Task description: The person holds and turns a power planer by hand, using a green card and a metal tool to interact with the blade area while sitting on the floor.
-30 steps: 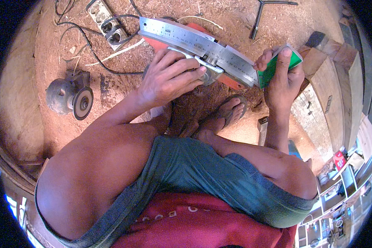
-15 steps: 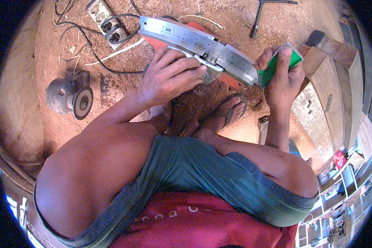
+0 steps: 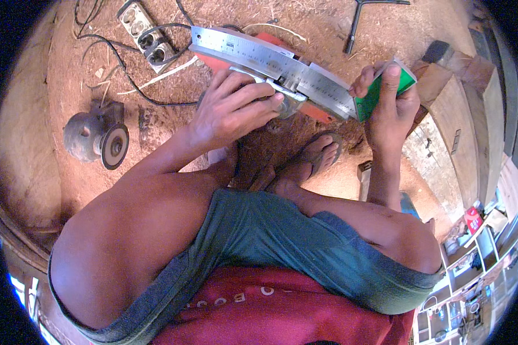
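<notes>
My right hand (image 3: 392, 103) is closed round the green handle (image 3: 379, 96) of a try square, thumb on top. Its long steel blade (image 3: 242, 48), marked with a scale, reaches leftward over an orange-red power tool (image 3: 319, 112) with metal plates. My left hand (image 3: 236, 103) grips the near side of this tool, fingers bent over a pale metal edge. A dark gap with metal parts shows at the middle of the tool, against the blade. The blade and my fingers hide much of the tool, so its exact kind is unclear.
An angle grinder (image 3: 92, 135) lies on the sawdust-strewn ground at left. A power strip (image 3: 139, 29) with black cables is beyond it. A black T-shaped wrench (image 3: 354, 29) lies at the far side. Thick wooden pieces (image 3: 452, 115) stand at right. My sandalled foot (image 3: 319, 155) is below the tool.
The square and my right hand have shifted very slightly left and down. My left hand keeps its grip on the power tool. The surroundings shift slightly too.
</notes>
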Demonstrator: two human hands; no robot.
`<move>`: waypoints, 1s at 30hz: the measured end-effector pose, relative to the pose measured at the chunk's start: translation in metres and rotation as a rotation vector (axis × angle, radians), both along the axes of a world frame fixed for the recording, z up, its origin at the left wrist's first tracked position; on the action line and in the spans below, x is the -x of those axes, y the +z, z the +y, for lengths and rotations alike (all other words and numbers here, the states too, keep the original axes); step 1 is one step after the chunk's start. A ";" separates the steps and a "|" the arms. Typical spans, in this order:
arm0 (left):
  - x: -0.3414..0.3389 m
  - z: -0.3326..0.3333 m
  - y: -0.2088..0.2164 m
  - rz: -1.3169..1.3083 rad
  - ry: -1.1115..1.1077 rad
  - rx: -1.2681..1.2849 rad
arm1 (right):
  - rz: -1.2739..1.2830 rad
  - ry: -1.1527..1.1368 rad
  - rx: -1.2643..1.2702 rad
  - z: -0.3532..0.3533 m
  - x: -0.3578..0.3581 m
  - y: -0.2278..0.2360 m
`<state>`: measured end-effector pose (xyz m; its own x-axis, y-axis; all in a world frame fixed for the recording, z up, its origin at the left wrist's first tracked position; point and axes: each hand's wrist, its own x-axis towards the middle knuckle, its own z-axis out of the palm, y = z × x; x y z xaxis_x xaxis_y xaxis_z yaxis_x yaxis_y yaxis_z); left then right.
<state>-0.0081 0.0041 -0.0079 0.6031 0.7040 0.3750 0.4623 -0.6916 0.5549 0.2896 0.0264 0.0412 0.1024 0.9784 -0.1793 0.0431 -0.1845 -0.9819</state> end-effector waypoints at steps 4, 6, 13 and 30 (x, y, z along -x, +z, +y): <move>0.001 0.000 0.000 0.009 -0.008 -0.010 | -0.010 0.004 0.020 0.000 -0.001 0.001; 0.001 0.000 0.001 0.021 -0.019 -0.001 | -0.011 0.001 0.028 0.000 0.001 0.001; 0.001 -0.001 0.001 0.015 -0.010 0.003 | 0.004 0.001 0.013 0.000 0.001 0.003; 0.004 -0.002 0.009 0.073 -0.027 0.019 | 0.066 -0.194 0.073 0.057 0.012 -0.009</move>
<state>-0.0121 0.0026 0.0015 0.6473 0.6935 0.3164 0.4832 -0.6943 0.5334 0.2781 0.0838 0.0321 0.2730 0.9258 -0.2616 -0.0641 -0.2538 -0.9651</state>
